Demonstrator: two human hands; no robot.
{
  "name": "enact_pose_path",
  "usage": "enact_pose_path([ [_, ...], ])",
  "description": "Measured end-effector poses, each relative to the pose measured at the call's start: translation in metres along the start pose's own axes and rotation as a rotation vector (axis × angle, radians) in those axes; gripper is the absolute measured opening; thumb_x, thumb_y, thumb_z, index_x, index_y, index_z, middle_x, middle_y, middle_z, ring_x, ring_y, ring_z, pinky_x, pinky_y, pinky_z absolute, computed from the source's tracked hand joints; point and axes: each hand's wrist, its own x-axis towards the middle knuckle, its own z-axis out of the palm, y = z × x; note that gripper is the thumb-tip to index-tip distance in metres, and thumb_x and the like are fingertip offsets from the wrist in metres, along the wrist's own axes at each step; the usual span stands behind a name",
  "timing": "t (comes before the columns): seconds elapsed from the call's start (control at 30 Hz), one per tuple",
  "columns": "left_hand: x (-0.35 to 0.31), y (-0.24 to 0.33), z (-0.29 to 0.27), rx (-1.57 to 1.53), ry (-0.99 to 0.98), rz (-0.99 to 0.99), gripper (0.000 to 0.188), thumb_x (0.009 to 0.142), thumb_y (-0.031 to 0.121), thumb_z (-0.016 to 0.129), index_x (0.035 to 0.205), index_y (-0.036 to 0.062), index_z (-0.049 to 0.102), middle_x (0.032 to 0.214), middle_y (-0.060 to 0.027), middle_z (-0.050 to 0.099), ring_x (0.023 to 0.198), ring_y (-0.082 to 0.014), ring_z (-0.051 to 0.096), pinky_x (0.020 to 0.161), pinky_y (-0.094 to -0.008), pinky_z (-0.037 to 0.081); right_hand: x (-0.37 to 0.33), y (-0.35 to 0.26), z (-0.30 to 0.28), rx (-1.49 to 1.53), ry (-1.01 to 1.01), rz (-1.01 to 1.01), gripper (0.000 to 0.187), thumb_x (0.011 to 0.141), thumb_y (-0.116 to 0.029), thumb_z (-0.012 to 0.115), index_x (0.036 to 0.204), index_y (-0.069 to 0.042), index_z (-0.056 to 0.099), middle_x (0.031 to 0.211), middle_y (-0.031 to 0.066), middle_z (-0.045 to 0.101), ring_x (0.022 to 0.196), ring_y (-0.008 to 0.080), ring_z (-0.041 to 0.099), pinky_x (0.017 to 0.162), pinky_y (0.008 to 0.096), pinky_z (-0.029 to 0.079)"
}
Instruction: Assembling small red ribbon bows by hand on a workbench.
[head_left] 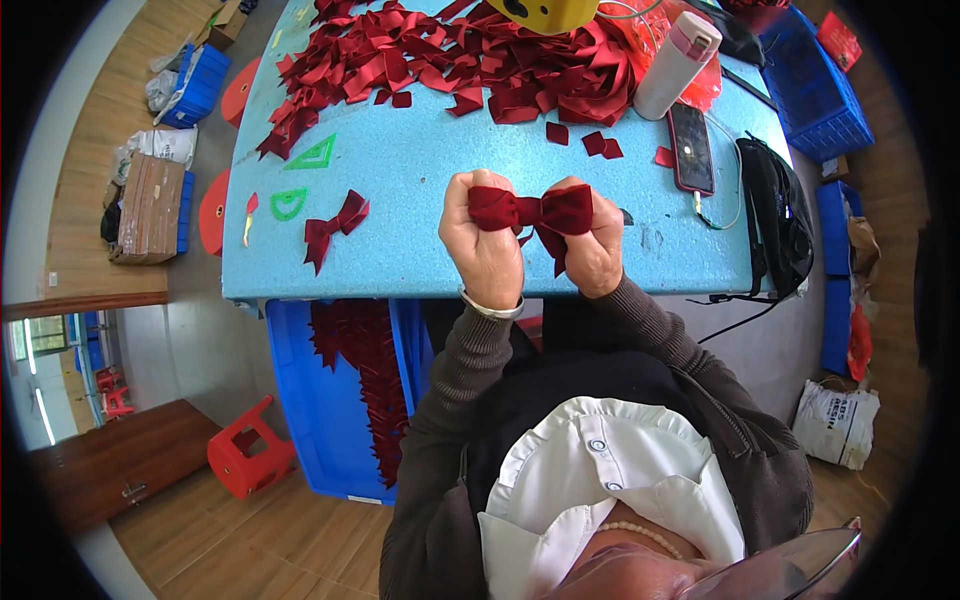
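Desk (430,150): light blue, spreading in front of the seated person and carrying most of the red fabric.
Blue bin (325,430): standing below the near edge, holding a long mass of folded red pieces.
Ribbon heap (450,60): sprawling across the far side in loose dark red strips.
Left hand (485,245): closing in a curl, gripping the left loop; fingertips hiding from view.
Right hand (597,245): curling likewise, gripping the right loop; exact finger placement is escaping the view.
Held bow (492,208): hovering between both hands above the near part of the surface, one tail hanging below its band.
Handling: appearing light, soft and velvety, probably gripping well rather than slipping; hard squeezing would likely be creasing the loops.
Best hold: pinching the central band for carrying, or lightly supporting both loops for shaping.
Loose bow (335,230): lying left of the hands, tails spreading.
Green protractor (289,204): lying beyond that bow.
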Motion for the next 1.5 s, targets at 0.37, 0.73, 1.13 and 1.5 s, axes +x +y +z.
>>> enact_pose_path([
  [0.37,-0.001,0.028,-0.029,0.009,-0.340,-0.318,0.030,0.092,0.009,0.060,0.118,-0.0002,0.049,0.096,-0.0101,0.065,0.081,-0.0159,0.063,0.068,-0.0267,0.047,0.000,0.005,-0.025,0.069,0.071,0.295,0.011,0.094,-0.007,0.051,0.096,0.001,0.058,0.067,0.0007,0.055,0.051,0.0043,0.044,0.045,0.0202,0.033],
  [0.73,-0.029,0.019,-0.018,-0.184,-0.177,-0.497,0.013,0.087,0.010,0.066,0.093,0.0034,0.058,0.073,-0.0006,0.056,0.057,-0.0062,0.045,0.047,-0.0217,0.033,-0.025,-0.003,-0.003,0.096,0.157,0.162,0.012,0.095,-0.012,0.053,0.097,-0.001,0.058,0.069,-0.0019,0.055,0.050,0.0027,0.041,0.044,0.0194,0.030],
  [1.13,-0.034,0.001,-0.003,-0.234,-0.004,-0.495,0.015,0.088,0.013,0.065,0.099,0.0080,0.056,0.086,-0.0023,0.062,0.067,-0.0107,0.058,0.054,-0.0229,0.045,-0.056,-0.020,-0.070,0.273,-0.135,0.592,0.019,0.098,-0.019,0.050,0.090,-0.003,0.055,0.062,0.0010,0.050,0.047,0.0043,0.035,0.043,0.0207,0.027],
  [1.5,-0.058,-0.012,0.008,-0.306,-0.061,-0.680,0.015,0.086,0.012,0.068,0.098,0.0097,0.059,0.087,-0.0010,0.063,0.073,-0.0110,0.059,0.062,-0.0252,0.049,-0.032,-0.040,-0.112,-0.239,-0.292,0.320,0.037,0.091,-0.030,0.059,0.113,0.001,0.056,0.098,0.0053,0.061,0.088,0.0092,0.055,0.068,0.0221,0.045],
])
